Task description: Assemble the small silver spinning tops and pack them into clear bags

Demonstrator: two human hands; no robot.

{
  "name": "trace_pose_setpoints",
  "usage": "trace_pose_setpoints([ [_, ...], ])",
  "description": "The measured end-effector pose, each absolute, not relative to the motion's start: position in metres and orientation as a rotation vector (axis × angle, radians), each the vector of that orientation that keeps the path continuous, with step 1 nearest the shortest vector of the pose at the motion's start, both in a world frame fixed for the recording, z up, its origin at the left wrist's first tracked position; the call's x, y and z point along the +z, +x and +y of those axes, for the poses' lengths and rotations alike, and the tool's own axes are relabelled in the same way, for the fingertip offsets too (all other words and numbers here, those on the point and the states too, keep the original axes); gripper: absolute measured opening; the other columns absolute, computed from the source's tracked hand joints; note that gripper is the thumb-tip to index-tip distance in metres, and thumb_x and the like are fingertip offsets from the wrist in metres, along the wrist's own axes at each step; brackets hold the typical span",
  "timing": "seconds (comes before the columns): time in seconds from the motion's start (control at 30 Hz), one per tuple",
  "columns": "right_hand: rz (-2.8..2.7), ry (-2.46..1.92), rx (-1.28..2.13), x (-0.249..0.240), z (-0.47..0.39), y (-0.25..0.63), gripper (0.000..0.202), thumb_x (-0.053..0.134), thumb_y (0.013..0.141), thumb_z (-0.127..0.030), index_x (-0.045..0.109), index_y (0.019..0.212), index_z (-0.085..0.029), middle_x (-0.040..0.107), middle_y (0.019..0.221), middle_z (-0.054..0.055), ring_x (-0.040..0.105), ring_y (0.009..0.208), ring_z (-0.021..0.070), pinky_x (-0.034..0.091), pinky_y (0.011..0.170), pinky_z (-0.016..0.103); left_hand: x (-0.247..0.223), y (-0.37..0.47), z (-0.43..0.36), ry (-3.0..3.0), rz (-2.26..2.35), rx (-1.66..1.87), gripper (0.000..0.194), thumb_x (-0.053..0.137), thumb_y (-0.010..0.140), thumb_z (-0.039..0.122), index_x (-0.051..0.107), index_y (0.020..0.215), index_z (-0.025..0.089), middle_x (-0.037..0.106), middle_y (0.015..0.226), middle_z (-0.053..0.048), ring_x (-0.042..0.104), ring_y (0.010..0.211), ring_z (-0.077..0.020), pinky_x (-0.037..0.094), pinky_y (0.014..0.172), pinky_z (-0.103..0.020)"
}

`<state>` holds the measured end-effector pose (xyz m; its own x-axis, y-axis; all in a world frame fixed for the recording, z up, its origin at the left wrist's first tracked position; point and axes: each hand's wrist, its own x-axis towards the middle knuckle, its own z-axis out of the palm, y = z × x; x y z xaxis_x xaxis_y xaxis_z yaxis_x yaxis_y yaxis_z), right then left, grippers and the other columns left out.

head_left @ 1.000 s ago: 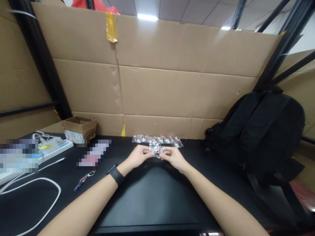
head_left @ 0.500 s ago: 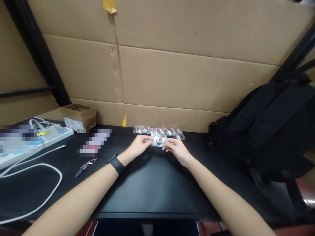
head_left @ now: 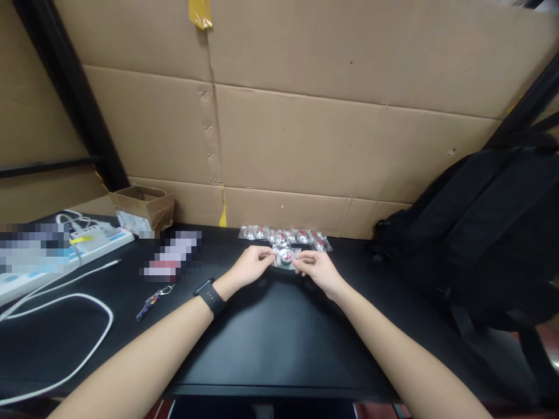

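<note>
A small clear packet (head_left: 285,257) with a round silvery item and a red mark inside is stretched between my two hands, above the black table. My left hand (head_left: 254,265) pinches its left edge between thumb and finger, a black watch on that wrist. The right edge is pinched by my right hand (head_left: 319,270). Just behind, several similar packets (head_left: 302,235) lie in a row along the back of the table, by the cardboard wall.
On the left are a power strip (head_left: 98,247) with white cables, an open cardboard box (head_left: 146,209), a pixelated flat item (head_left: 174,256) and a keychain (head_left: 152,301). A black backpack (head_left: 480,233) stands on the right.
Both hands and the held packet sit slightly lower in the view, with a little more of a gap to the row behind. The whole view has shifted slightly.
</note>
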<state>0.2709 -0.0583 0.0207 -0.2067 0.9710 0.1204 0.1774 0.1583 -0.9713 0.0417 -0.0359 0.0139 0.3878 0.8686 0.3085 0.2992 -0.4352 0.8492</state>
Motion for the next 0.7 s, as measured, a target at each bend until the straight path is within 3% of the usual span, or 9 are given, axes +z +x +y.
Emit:
trace_pose_setpoints([
  [0.23, -1.533, -1.170, 1.149, 0.017, -0.053, 0.272, 0.033, 0.078, 0.076, -0.042, 0.070, 0.089, -0.013, 0.068, 0.067, 0.002, 0.061, 0.062, 0.0127, 0.045, 0.054, 0.023, 0.009, 0.041, -0.034, 1.925, 1.039, 0.931, 0.036, 0.071, 0.082, 0.039, 0.070, 0.108, 0.014, 0.079, 0.092, -0.008, 0.073, 0.098, -0.0246, 0.050, 0.095, -0.032],
  [0.43, -1.586, -1.222, 1.181, 0.014, -0.051, 0.270, 0.024, 0.072, 0.084, -0.033, 0.068, 0.091, -0.011, 0.073, 0.069, 0.006, 0.063, 0.059, 0.0116, 0.050, 0.057, 0.022, 0.006, 0.041, -0.031, 1.989, 1.198, 0.892, 0.050, 0.070, 0.082, 0.035, 0.060, 0.127, 0.017, 0.079, 0.093, -0.005, 0.072, 0.102, -0.0243, 0.048, 0.097, -0.034],
  [0.6, -1.518, -1.275, 1.210, 0.006, -0.049, 0.265, 0.031, 0.069, 0.084, -0.020, 0.063, 0.113, -0.009, 0.074, 0.071, 0.006, 0.064, 0.057, 0.0118, 0.054, 0.056, 0.023, 0.013, 0.045, -0.040, 2.140, 1.346, 0.829, 0.070, 0.066, 0.082, 0.025, 0.039, 0.146, 0.025, 0.078, 0.089, 0.003, 0.071, 0.097, -0.0232, 0.040, 0.100, -0.041],
  [0.7, -1.517, -1.207, 1.216, 0.003, -0.044, 0.259, 0.050, 0.069, 0.082, -0.019, 0.055, 0.129, -0.012, 0.073, 0.075, 0.004, 0.065, 0.056, 0.0123, 0.047, 0.044, 0.019, 0.016, 0.042, -0.040, 2.265, 1.377, 0.801, 0.054, 0.063, 0.087, 0.024, 0.049, 0.138, 0.032, 0.077, 0.089, 0.004, 0.069, 0.095, -0.0216, 0.035, 0.100, -0.041],
])
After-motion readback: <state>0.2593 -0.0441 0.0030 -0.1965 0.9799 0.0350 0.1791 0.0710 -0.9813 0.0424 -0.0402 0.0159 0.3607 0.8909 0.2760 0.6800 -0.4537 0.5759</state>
